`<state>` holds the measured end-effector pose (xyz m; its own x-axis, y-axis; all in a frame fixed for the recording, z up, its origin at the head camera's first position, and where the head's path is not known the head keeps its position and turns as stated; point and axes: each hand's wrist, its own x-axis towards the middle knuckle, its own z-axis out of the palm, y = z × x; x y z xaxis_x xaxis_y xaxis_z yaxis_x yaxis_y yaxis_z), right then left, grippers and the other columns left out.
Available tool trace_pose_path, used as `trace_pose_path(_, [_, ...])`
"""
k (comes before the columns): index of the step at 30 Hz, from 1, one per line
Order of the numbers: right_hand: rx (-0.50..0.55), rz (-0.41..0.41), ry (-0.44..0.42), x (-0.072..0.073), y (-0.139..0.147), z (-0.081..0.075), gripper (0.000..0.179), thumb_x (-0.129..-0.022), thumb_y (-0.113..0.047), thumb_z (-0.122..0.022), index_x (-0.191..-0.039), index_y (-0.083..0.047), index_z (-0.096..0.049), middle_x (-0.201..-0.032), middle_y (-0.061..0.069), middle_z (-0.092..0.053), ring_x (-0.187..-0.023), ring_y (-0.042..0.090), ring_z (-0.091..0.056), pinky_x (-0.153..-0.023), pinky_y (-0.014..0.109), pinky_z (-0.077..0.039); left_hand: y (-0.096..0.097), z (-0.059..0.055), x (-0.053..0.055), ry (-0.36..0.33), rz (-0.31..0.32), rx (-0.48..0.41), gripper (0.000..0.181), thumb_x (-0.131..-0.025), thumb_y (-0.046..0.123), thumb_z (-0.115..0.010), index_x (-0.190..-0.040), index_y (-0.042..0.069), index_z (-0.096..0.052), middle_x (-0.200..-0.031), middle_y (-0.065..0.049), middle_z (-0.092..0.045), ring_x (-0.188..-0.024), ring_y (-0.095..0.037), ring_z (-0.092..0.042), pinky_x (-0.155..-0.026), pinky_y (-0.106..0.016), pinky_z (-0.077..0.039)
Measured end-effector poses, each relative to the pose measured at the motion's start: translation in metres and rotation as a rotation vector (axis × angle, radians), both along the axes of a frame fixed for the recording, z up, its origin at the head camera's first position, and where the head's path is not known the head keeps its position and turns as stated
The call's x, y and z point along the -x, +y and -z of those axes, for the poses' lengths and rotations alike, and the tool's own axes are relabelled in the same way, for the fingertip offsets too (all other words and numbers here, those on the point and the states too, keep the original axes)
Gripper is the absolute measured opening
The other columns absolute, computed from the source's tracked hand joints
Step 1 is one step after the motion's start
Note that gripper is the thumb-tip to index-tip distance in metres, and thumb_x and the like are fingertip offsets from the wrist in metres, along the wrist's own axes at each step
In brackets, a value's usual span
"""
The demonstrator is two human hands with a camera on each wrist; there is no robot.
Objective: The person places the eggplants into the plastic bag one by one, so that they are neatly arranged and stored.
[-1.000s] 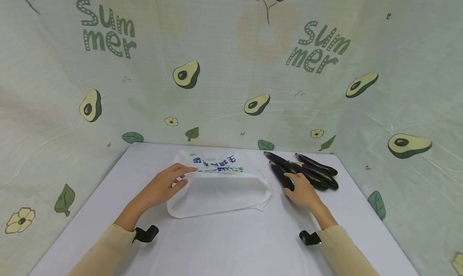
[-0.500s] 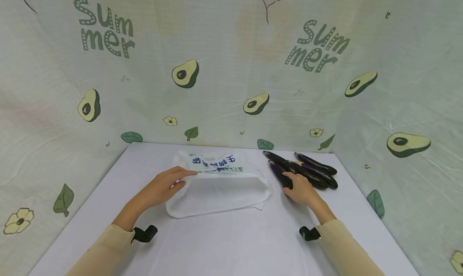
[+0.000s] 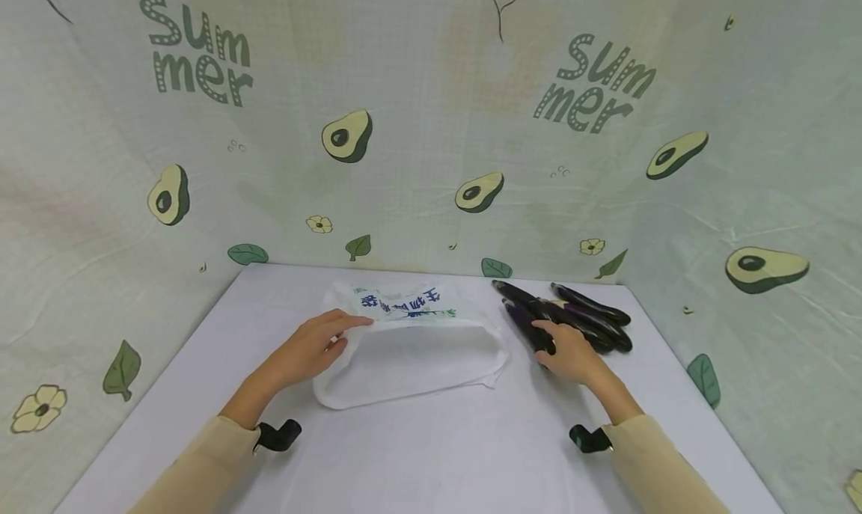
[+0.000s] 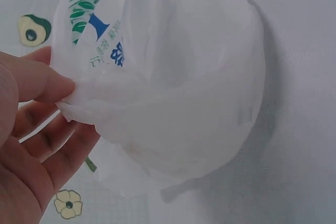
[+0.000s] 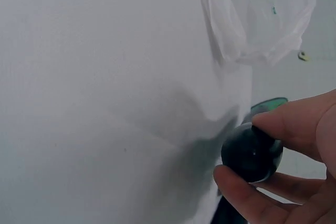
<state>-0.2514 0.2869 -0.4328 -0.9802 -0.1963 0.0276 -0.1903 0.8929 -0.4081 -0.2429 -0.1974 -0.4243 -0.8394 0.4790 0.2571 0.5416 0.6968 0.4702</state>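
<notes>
A white plastic bag (image 3: pixel 417 355) with blue and green print lies on the table, its mouth held apart and facing me. My left hand (image 3: pixel 311 349) pinches the upper left of the bag's rim between thumb and fingers, seen close in the left wrist view on the thin bag (image 4: pixel 173 108). On the right, my right hand (image 3: pixel 569 355) grips the near end of a dark eggplant (image 3: pixel 524 322). The right wrist view has the rounded end of that eggplant (image 5: pixel 249 153) between thumb and fingers. Whether its far end touches the table cannot be told.
Several more eggplants (image 3: pixel 592 327) lie in a pile just behind and right of my right hand. The white table (image 3: pixel 431 454) ends at a cloth backdrop (image 3: pixel 411 200) printed with avocados, which stands at the back and both sides.
My right hand has shifted slightly toward the right and nearer to me, with the eggplant's near end following. My left hand stays on the bag's rim, which has moved only a little.
</notes>
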Motion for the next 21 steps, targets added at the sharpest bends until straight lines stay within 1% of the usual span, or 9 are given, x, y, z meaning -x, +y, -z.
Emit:
trace_pose_path(4, [-0.015, -0.015, 0.048, -0.01, 0.005, -0.012, 0.059, -0.095, -0.011, -0.074, -0.15, -0.002, -0.056, -0.141, 0.034, -0.059, -0.128, 0.056, -0.055, -0.099, 0.071, -0.049, 0.005, -0.001, 0.002, 0.021, -0.021, -0.014, 0.055, -0.1, -0.005, -0.066, -0.147, 0.024, -0.065, -0.127, -0.005, -0.068, -0.094, -0.015, -0.058, -0.08, -0.032, -0.056])
trace_pose_path(7, [-0.027, -0.044, 0.1, -0.02, 0.01, -0.021, 0.059, -0.093, -0.01, -0.077, -0.148, -0.002, -0.058, -0.136, 0.034, -0.062, -0.12, 0.055, -0.06, -0.092, 0.069, -0.052, 0.008, -0.001, 0.004, 0.037, -0.036, -0.035, 0.055, -0.1, -0.005, -0.065, -0.147, 0.024, -0.065, -0.125, -0.005, -0.068, -0.093, -0.015, -0.058, -0.079, -0.032, -0.056])
trace_pose_path(11, [-0.045, -0.087, 0.136, -0.035, 0.017, -0.031, 0.059, -0.092, -0.011, -0.079, -0.147, -0.004, -0.059, -0.128, 0.031, -0.065, -0.11, 0.049, -0.065, -0.083, 0.063, -0.056, 0.012, -0.003, 0.006, 0.047, -0.057, -0.06, 0.054, -0.1, -0.005, -0.064, -0.146, 0.023, -0.066, -0.123, -0.006, -0.068, -0.093, -0.017, -0.059, -0.079, -0.034, -0.056])
trace_pose_path(18, [-0.035, -0.161, 0.163, -0.062, 0.018, -0.043, 0.059, -0.092, -0.009, -0.08, -0.147, -0.008, -0.061, -0.136, 0.026, -0.065, -0.115, 0.044, -0.066, -0.086, 0.059, -0.058, 0.02, -0.006, 0.006, 0.054, -0.1, -0.065, 0.053, -0.101, -0.004, -0.063, -0.146, 0.023, -0.066, -0.126, -0.006, -0.066, -0.098, -0.019, -0.06, -0.084, -0.037, -0.057])
trace_pose_path(21, [-0.028, -0.176, 0.147, -0.071, 0.015, -0.046, 0.06, -0.092, -0.01, -0.081, -0.148, -0.011, -0.061, -0.135, 0.022, -0.065, -0.114, 0.04, -0.067, -0.086, 0.056, -0.059, 0.024, -0.007, 0.007, 0.064, -0.103, -0.057, 0.052, -0.101, -0.005, -0.062, -0.146, 0.021, -0.066, -0.125, -0.006, -0.066, -0.097, -0.019, -0.059, -0.084, -0.037, -0.056])
